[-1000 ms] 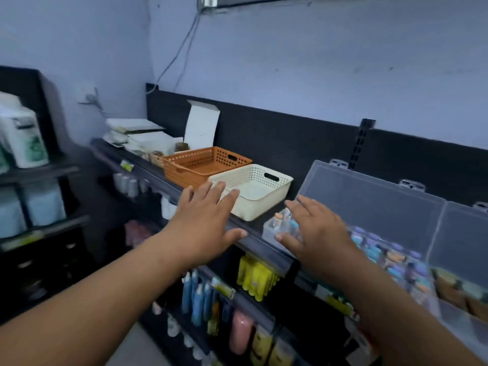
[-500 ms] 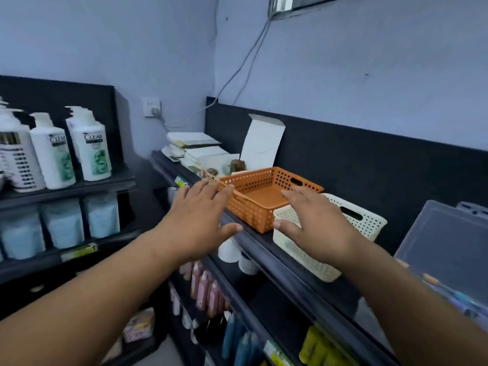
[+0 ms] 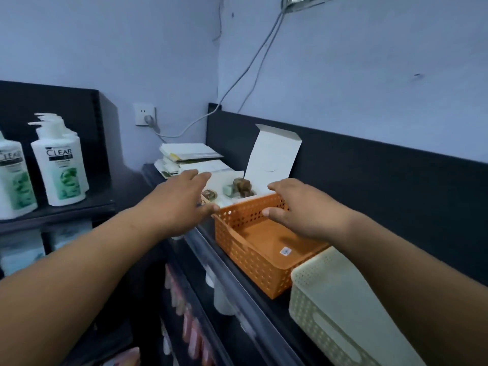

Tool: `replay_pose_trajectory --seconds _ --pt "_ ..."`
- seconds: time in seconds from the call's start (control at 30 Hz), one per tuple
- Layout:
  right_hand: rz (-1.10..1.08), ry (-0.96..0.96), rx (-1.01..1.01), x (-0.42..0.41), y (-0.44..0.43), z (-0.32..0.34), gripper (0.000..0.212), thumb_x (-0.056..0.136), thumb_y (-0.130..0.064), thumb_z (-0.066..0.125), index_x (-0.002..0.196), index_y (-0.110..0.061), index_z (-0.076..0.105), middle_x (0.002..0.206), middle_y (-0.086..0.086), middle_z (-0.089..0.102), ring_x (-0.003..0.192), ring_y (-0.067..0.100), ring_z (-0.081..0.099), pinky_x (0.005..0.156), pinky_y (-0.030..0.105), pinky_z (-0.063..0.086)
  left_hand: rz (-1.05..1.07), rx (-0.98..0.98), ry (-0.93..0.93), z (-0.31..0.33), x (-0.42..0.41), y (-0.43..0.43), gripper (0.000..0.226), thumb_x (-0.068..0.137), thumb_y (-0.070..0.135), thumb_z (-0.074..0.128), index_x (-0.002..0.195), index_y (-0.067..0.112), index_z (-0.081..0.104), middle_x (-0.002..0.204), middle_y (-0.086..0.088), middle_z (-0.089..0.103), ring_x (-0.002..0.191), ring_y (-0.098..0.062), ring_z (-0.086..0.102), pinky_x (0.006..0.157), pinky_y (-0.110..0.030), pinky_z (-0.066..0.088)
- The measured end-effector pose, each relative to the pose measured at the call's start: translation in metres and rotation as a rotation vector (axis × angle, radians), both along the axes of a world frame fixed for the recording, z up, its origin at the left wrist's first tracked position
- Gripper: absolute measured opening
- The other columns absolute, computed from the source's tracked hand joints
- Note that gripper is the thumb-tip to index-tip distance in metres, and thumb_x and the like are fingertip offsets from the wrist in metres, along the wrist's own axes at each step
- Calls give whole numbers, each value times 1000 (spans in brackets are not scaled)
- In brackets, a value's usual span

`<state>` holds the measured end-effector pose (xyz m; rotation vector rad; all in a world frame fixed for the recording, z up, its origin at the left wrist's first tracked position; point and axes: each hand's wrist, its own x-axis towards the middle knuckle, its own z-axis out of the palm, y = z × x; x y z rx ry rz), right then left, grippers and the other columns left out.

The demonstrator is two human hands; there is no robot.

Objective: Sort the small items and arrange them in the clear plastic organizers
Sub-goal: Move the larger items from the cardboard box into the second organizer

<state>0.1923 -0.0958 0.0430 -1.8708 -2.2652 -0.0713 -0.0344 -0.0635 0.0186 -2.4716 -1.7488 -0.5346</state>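
Our left hand (image 3: 179,204) and right hand (image 3: 303,210) are outstretched, fingers straight, holding nothing. The items (image 3: 239,188) lie in the open box (image 3: 272,157) between them: 2 o'clock of the left, 10 o'clock of the right, behind the basket (image 3: 245,262).

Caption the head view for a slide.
Open left hand and open right hand reach toward an open white box behind an orange basket on the shelf.
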Motion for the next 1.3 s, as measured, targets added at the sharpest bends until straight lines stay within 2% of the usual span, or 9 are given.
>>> replay_pose_trajectory --seconds 0.27,0.43,0.7,0.87,0.97,1.03,1.13,1.23,1.3 --pt "-46 -7 -42 -16 91 -19 63 93 -50 52 149 -27 31 151 -5 34 133 18 39 106 35 37 -103 -77 -13 -16 1 126 74 90 50 54 150 23 22 153 -4 30 136 -22 36 107 -36 34" --pt "-165 64 -82 -30 158 -27 56 93 -47 54 143 -28 38 148 -4 38 131 19 42 104 35 39 -251 -154 22 -33 5 220 72 89 47 58 148 24 25 149 -3 35 133 -22 39 107 -34 35" --pt "-373 51 -187 -45 245 -38 60 93 -40 57 146 -23 35 149 1 38 134 21 40 108 35 36 -515 -169 35 -42 26 324 45 85 40 63 127 30 48 131 2 50 115 -19 51 91 -33 44" --pt "-516 -5 -331 -38 268 -49 52 89 -33 64 135 -20 46 129 2 54 118 24 53 95 37 48 -633 -181 87 -47 56 363 49 88 35 62 132 19 46 134 -4 48 121 -23 48 98 -37 42" --pt "-506 -54 -390 -36 273 -48 31 82 -31 70 108 -25 54 91 -12 53 95 17 57 75 28 48 -704 -190 98 -53 74 378 44 87 33 62 126 18 49 131 -5 49 117 -24 49 96 -41 44" --pt "-474 -71 -467 -40 276 -48 42 78 -40 74 113 -25 56 92 -13 51 95 16 56 77 29 47 -741 -201 114 -58 83 385 36 86 29 62 119 16 51 126 -6 50 115 -25 49 94 -40 44" --pt "-456 -150 -596 -48 276 -48 65 72 -53 75 127 -28 53 112 -11 55 102 16 53 80 29 44 -763 -173 172 -64 89 390 27 87 21 57 113 13 53 121 -8 49 114 -27 47 90 -34 43" --pt "-466 -262 -675 -56 277 -47 65 70 -59 74 124 -27 55 113 -7 54 99 17 44 82 31 38 -783 -157 168 -70 90 395 24 87 16 55 111 13 56 116 -8 47 112 -27 46 86 -32 41" --pt "-501 -283 -733 -60 278 -47 67 70 -59 74 126 -26 55 113 -5 50 107 20 39 89 35 34 -795 -175 136 -73 90 397 19 84 14 55 104 14 55 110 -7 46 108 -26 46 81 -30 41"
